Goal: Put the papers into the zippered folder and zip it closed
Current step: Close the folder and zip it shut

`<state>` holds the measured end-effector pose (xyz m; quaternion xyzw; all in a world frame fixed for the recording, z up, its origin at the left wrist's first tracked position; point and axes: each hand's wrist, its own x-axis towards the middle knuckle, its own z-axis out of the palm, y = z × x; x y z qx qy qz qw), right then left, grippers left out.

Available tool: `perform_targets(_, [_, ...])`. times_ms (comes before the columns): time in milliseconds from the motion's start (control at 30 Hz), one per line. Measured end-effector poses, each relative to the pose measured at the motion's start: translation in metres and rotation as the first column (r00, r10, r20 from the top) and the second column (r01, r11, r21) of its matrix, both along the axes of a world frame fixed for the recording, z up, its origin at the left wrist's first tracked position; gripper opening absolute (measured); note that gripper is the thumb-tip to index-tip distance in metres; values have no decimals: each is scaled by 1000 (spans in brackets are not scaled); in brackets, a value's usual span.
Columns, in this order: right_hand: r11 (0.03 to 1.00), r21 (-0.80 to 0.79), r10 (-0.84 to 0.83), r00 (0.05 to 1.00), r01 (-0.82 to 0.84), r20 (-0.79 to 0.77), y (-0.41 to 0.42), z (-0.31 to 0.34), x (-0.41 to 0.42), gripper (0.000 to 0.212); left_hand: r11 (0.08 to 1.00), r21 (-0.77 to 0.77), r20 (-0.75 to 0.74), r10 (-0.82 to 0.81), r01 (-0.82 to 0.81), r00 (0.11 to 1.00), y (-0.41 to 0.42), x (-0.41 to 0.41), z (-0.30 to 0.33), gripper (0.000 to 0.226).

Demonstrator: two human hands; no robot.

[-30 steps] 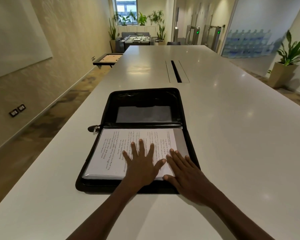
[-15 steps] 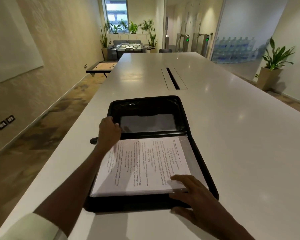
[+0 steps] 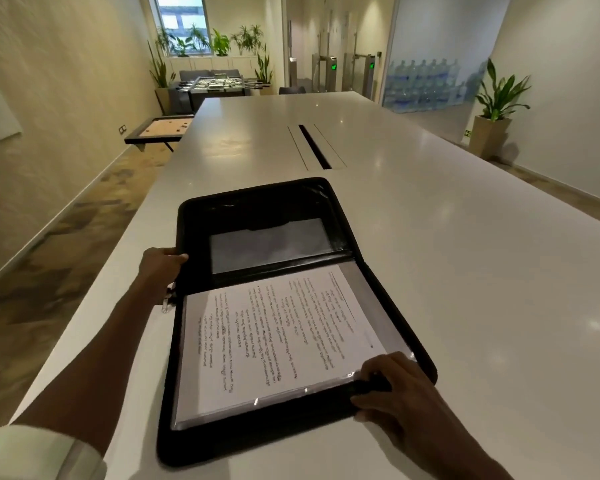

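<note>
Two hands (image 3: 161,268) (image 3: 400,393), one open folder (image 3: 257,206)

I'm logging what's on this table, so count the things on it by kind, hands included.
Zippered folder, lying open: 1
Stack of papers in the folder's near half (sheets too close to count): 1
Hands on the folder: 2, left hand at its left edge, right hand at its near right corner
Total: 4

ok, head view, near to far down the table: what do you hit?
Right hand → papers → left hand → folder's far flap → table cable slot → foosball table.
</note>
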<state>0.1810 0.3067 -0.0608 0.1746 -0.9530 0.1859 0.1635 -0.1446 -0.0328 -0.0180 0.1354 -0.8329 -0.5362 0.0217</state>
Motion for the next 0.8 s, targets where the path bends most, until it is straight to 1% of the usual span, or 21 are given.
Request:
perform_targets(133, [999,7,-50,998,50,-38,20,5,-10,15,993,102,48,52,-57,997,-17,13,3,10])
perform_targets(300, [992,14,-125,989,127,-82,49,13,-35,16,969,232,35,83,-89,996,-41,49,-4,9])
perform_targets(367, [984,10,-178,982,179,-59,60,13,-46,18,954,284,16,99,-99,995,-47,66,-7,8])
perform_targets(500, [927,-46,-370,928,372,41,78,12,-71,20,923,371,13,110,-107,994,-49,100,-12,8])
perform_targets(600, [902,-123,-403,909,415,110,81,11,-96,25,916,379,14,135,-130,991,-42,127,-16,15])
perform_targets(667, [880,-150,-432,891,451,142,77,12,-110,28,913,382,-14,159,-142,987,-33,147,-16,16])
perform_targets(767, [845,-169,-482,860,507,168,71,15,-123,22,903,395,-63,210,-169,976,-15,176,-10,16])
perform_targets(800, [834,-190,-486,853,518,191,70,16,-126,24,895,412,-73,218,-170,973,-9,185,-8,17])
